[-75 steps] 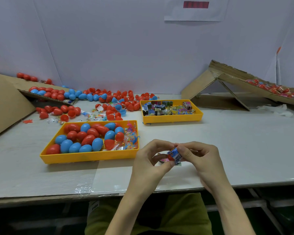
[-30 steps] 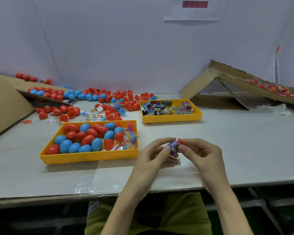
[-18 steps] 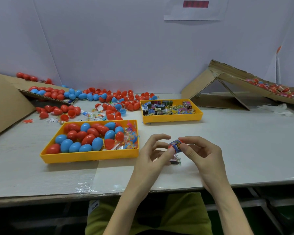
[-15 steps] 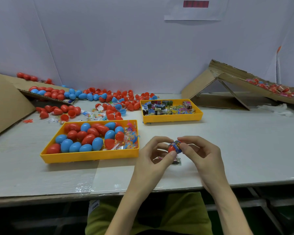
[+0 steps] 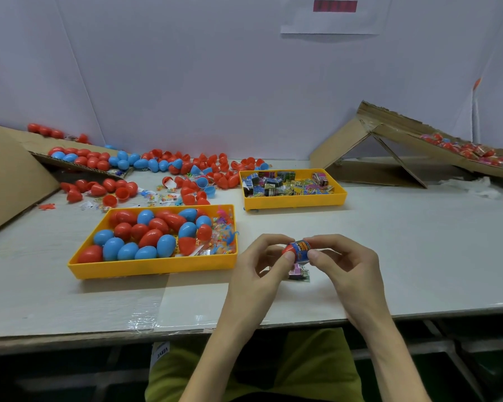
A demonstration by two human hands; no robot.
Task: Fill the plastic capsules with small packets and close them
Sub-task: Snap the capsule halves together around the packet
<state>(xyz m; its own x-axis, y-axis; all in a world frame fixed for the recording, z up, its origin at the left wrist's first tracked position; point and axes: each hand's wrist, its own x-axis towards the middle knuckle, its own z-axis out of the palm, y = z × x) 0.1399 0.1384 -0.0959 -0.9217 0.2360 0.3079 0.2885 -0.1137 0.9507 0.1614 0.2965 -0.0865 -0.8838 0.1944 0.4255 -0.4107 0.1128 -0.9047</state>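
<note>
Status: both hands are up off the table (image 5: 418, 256) with the work between them. Left hand (image 5: 259, 268) has thumb and fingers curled onto the red capsule half (image 5: 287, 249). Right hand (image 5: 346, 265) pinches the blue packet (image 5: 302, 250) against that half's open end, fingers bent round it. Change over the last couple of seconds: the packet was loose between my fingertips, low and close to the table edge. Now it sits tight against the red half, and the pair is higher and further in. About half a second back my left fingers were splayed out; they've closed in again. My read: the stuffing step is nearly finished, closing not started. I can't see a second half on it, and my right fingers hide that end, so can't confirm. A spare packet (image 5: 298, 274) lies on the table right under my hands, probably next. Capsule stock is in the near yellow tray (image 5: 157, 269). More packets are in the far yellow tray (image 5: 295, 203). Risk: packet corners sticking out will stop the halves seating.
</note>
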